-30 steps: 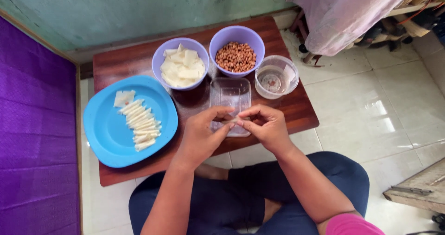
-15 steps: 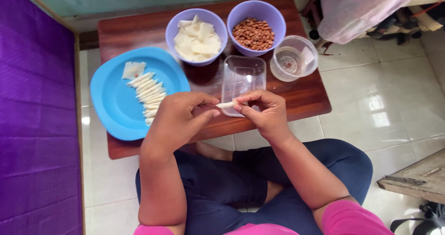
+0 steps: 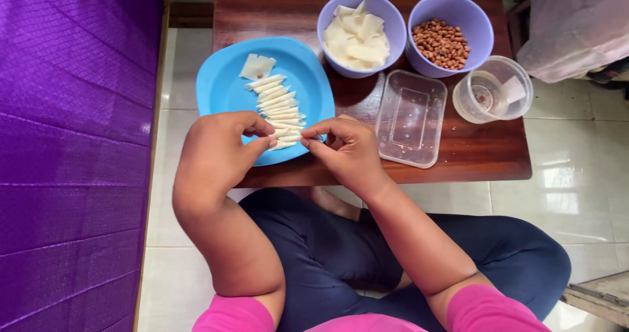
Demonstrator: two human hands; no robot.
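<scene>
Over the blue plate, fingers hold a roll lying left-right.

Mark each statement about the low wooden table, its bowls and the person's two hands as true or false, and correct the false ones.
1. The round blue plastic plate holds a row of thin white rolled wrappers. True.
2. The purple bowl of brown peanuts stands left of the purple bowl of white wrapper pieces. False: it stands to its right.
3. The left hand and right hand meet over the plate's near edge, pinching a small white roll. True.
4. The clear rectangular plastic container is full of peanuts. False: it looks empty.
5. The clear round cup stands on the blue plate. False: it stands on the brown wooden table.
</scene>
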